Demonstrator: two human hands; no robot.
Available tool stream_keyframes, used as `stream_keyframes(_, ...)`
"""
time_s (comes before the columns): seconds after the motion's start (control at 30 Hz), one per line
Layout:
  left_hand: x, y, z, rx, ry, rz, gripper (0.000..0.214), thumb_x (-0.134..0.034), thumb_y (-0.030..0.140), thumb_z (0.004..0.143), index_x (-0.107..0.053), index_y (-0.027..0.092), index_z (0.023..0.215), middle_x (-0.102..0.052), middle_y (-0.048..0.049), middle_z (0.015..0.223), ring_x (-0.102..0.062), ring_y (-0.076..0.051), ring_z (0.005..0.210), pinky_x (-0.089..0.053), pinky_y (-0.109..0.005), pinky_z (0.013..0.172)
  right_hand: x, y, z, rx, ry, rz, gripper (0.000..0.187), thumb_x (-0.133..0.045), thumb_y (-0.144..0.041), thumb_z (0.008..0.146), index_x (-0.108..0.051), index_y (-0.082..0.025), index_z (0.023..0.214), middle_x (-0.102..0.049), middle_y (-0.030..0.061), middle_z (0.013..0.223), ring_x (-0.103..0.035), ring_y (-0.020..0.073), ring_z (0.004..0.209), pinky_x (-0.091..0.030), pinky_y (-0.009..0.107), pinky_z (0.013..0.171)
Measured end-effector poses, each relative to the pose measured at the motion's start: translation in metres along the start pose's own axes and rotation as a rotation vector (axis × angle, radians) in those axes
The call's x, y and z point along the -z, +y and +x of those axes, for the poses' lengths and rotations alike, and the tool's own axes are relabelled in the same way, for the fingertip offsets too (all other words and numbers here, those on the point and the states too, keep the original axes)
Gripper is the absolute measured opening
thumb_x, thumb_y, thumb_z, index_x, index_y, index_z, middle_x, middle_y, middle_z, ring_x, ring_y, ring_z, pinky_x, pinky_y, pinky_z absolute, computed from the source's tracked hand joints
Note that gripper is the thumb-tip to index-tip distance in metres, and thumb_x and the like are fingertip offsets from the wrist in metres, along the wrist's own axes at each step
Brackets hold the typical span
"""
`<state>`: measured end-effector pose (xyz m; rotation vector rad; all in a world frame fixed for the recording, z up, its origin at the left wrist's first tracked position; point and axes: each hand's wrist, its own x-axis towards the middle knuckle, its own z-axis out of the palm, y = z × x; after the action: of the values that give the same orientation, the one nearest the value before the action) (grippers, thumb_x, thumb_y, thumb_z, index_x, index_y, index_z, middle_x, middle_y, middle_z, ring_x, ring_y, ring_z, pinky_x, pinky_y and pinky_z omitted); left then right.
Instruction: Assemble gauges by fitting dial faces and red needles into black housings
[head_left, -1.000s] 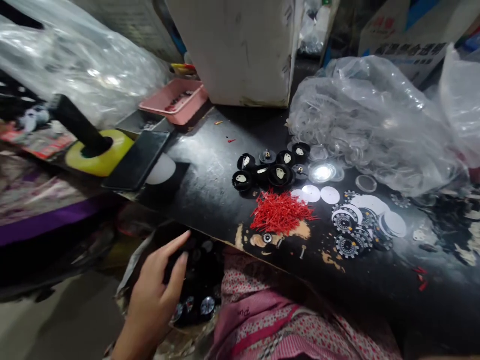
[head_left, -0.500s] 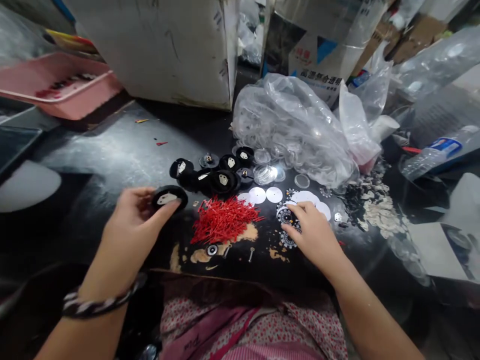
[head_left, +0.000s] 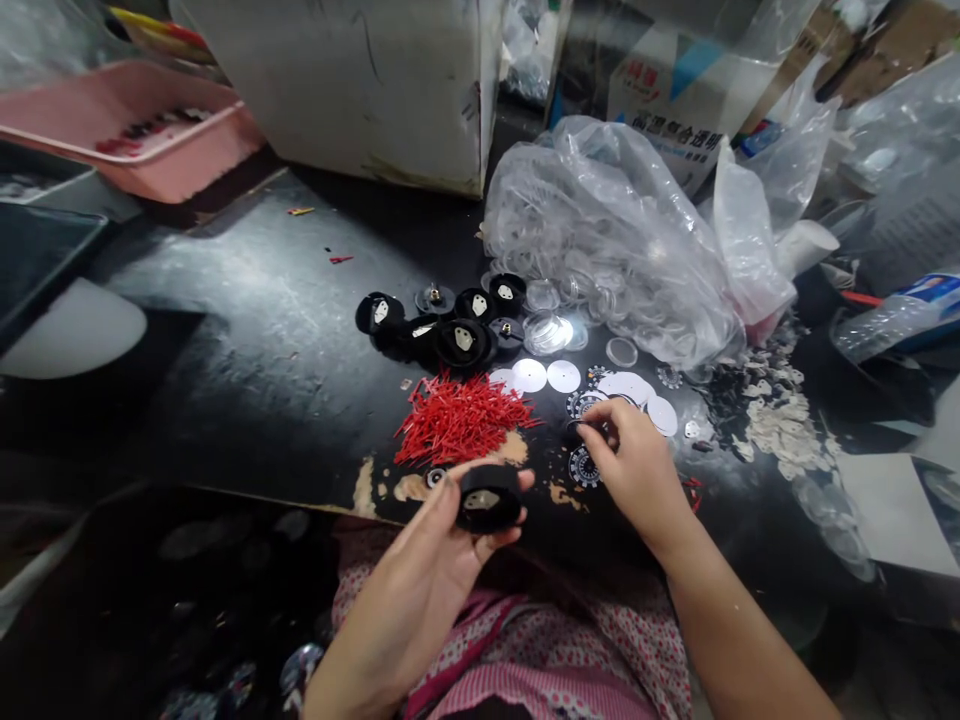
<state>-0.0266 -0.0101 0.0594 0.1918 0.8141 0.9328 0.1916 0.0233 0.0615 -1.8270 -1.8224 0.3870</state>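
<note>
Fingers [head_left: 441, 503] of your left hand [head_left: 424, 585] are closed around a black round part [head_left: 489, 497], thumb on its far rim and the other fingers cupping its near side. You hold it above the near edge of the surface [head_left: 247, 320] with its pale centre plate facing up. That forearm rises from the lower frame, over the pink patterned cloth [head_left: 525, 650] in your lap, palm turned upward.

Your right hand [head_left: 637, 470] reaches in from the lower right, wrist low and knuckles up. Its fingers [head_left: 604, 432] are curled with the tips bunched on the printed dial discs [head_left: 583, 466] lying on the surface. Whether they have one pinched cannot be told.

Between your hands, slightly farther out, lies a heap of red pins [head_left: 461, 425]. Beyond it sits a cluster of more black parts [head_left: 450, 335], with flat white discs [head_left: 547, 375] just to its right. A clear plastic bag [head_left: 615, 230] of transparent lenses slumps behind those. A pink tray [head_left: 135, 135] and a white box [head_left: 360, 80] stand at the far left.
</note>
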Motion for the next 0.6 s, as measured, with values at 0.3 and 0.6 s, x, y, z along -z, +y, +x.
stream_keyframes(0.3, -0.002, -0.009, 0.001, 0.078, -0.022, -0.108, 0.034, -0.07, 0.046, 0.081, -0.075, 0.017, 0.1, -0.076, -0.0154, 0.108, -0.073, -0.022, 0.092, -0.058, -0.029, 0.082, 0.017, -0.001, 0.003, -0.139, 0.049, 0.349, 0.017, -0.06, -0.034, 0.089, -0.071, -0.021, 0.09, -0.069, 0.0023, 0.087, -0.062, 0.0187, 0.084, -0.046, 0.031, 0.078)
stream_keyframes(0.6, -0.013, -0.015, 0.007, -0.097, -0.072, -0.142, 0.031, -0.063, 0.047, 0.087, -0.075, 0.021, 0.098, -0.078, -0.005, 0.104, -0.07, -0.02, 0.107, -0.053, -0.027, 0.095, 0.007, -0.032, -0.008, -0.288, -0.212, 0.755, 0.018, -0.064, -0.037, 0.085, -0.058, -0.02, 0.086, -0.057, -0.003, 0.073, -0.053, 0.0107, 0.062, -0.043, 0.022, 0.057)
